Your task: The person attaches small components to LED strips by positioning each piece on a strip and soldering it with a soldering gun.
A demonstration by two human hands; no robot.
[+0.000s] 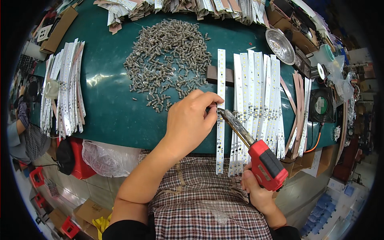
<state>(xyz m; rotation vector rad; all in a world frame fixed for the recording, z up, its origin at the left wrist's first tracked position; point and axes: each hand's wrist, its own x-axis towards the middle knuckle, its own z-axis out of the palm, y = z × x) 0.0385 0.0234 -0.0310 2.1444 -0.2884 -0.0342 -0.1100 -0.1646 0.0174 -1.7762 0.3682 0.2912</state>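
1. Checked cloth over the person's lap, nearest the camera, at lower centre.
2. Pale roll, at far left, resting on a bundle of white strips; the bundle lies lengthwise, its ends uneven.
3. Green tabletop, extending beneath the parts, its front edge bowed by the lens.
4. Heap of small metal parts, left of centre, dense at the back and looser toward the front.
5. Left grip, reaching in below the heap; thumb and forefinger are drawn close together just beside the single strip. Whether anything is pinched between them cannot be told.
6. Single light strip, right of the left grip, lying lengthwise with its rear part across a dark block. Its front end overhangs the tabletop's edge.
7. Row of light strips, just right of the single strip, side by side and partly overlapping.
8. Right grip, below the row, closed round the handle of a red-and-black soldering gun. The tool's shaft slants up and left over the row; its tip meets the single strip in this view, though contact is not certain.
9. Metal dish, at right rear.
10. Black fan, at far right, near a wire spool.
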